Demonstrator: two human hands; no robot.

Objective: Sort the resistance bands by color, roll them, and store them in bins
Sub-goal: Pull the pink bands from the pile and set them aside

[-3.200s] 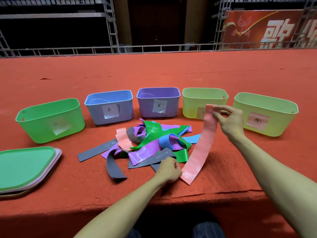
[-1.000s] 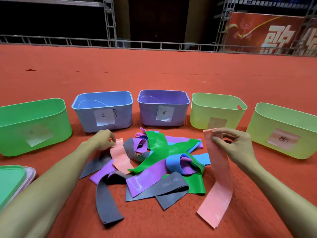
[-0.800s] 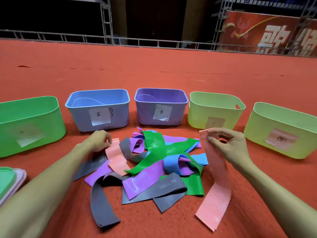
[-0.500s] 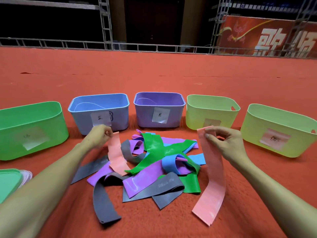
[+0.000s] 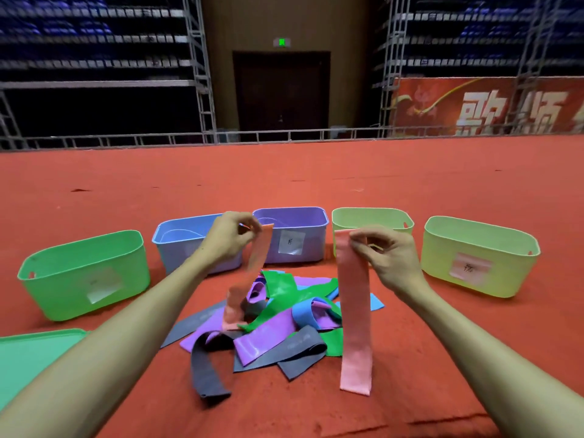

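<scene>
My left hand (image 5: pixel 228 239) pinches the top end of a pink band (image 5: pixel 249 279), which hangs over the pile with its lower end among the other bands. My right hand (image 5: pixel 387 257) pinches the top of a second, longer pink band (image 5: pixel 354 314) that hangs straight down to the red carpet. Below and between them lies a tangled pile of bands (image 5: pixel 278 320) in grey, purple, green and blue. Behind the pile stands a row of bins: green (image 5: pixel 85 273), blue (image 5: pixel 177 241), purple (image 5: pixel 294 235), and two yellow-green ones (image 5: pixel 373 221) (image 5: pixel 480 257).
Green lids (image 5: pixel 28 358) are stacked at the left edge. The red carpet (image 5: pixel 284 178) stretches far behind the bins to a metal railing. The carpet's front edge runs just below the pile, under my forearms.
My left hand took hold of the short pink band at the pile's left side and lifted it up in front of the blue and purple bins. My right hand kept holding its pink band.
</scene>
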